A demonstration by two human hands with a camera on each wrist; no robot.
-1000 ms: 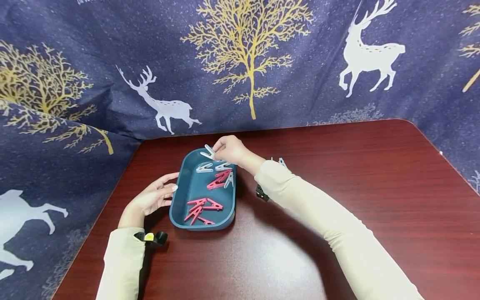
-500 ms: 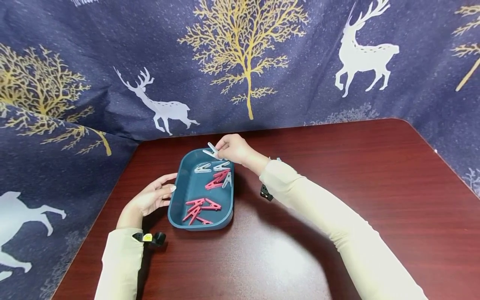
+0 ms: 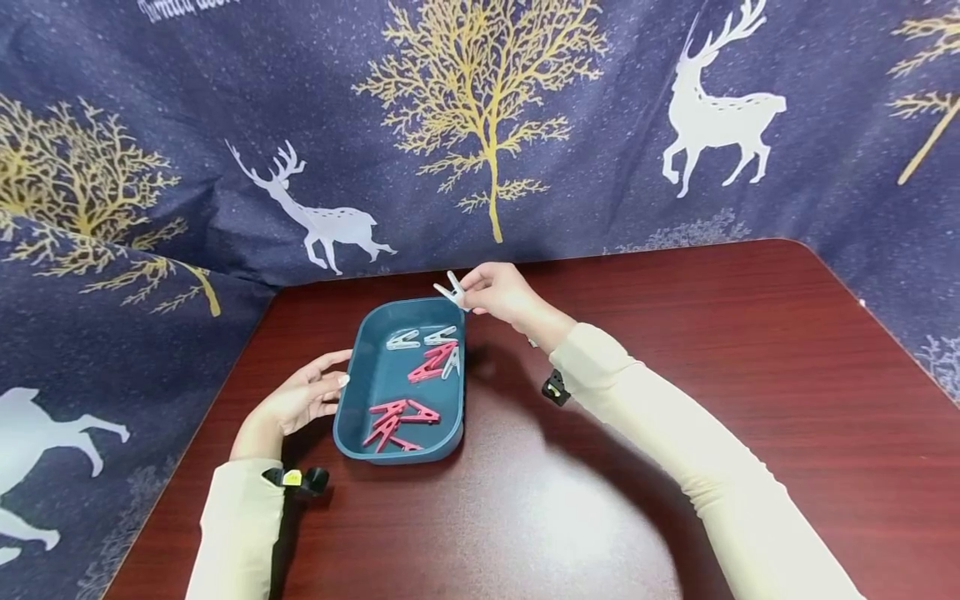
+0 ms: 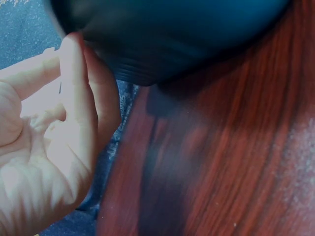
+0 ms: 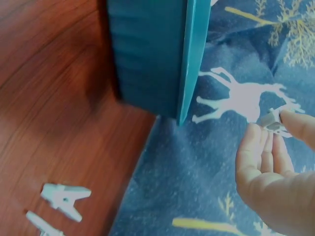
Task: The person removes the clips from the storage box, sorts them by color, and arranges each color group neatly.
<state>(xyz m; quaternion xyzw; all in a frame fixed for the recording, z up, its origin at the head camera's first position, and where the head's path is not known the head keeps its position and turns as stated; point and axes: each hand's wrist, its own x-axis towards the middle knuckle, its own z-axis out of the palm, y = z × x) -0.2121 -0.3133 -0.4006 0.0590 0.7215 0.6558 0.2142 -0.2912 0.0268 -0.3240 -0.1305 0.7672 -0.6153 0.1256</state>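
Observation:
My right hand (image 3: pixel 506 293) pinches a white clothespin (image 3: pixel 452 288) by one end, above the far right corner of a teal plastic bin (image 3: pixel 347 408). In the right wrist view, the thumb and fingertips of that hand meet around the clothespin (image 5: pixel 272 121). My left hand (image 3: pixel 300 396) touches the bin's left wall from outside, its fingers extended; the left wrist view shows the fingertips at the teal wall (image 4: pixel 162 39). Inside the bin, white clothespins (image 3: pixel 402 339) lie toward the far end beside red ones (image 3: pixel 426 372). More red clothespins (image 3: pixel 386 427) lie at the near end.
Two white clothespins (image 5: pixel 64 199) lie on the table to the right of the bin, mostly hidden by the right forearm in the head view. A dark blue cloth (image 3: pixel 420 208) with deer and trees hangs behind the reddish wooden table (image 3: pixel 675 317).
My right hand has moved right and slightly up, carrying the white clothespin from over the bin's far end to its far right corner. The left hand stays at the bin's side.

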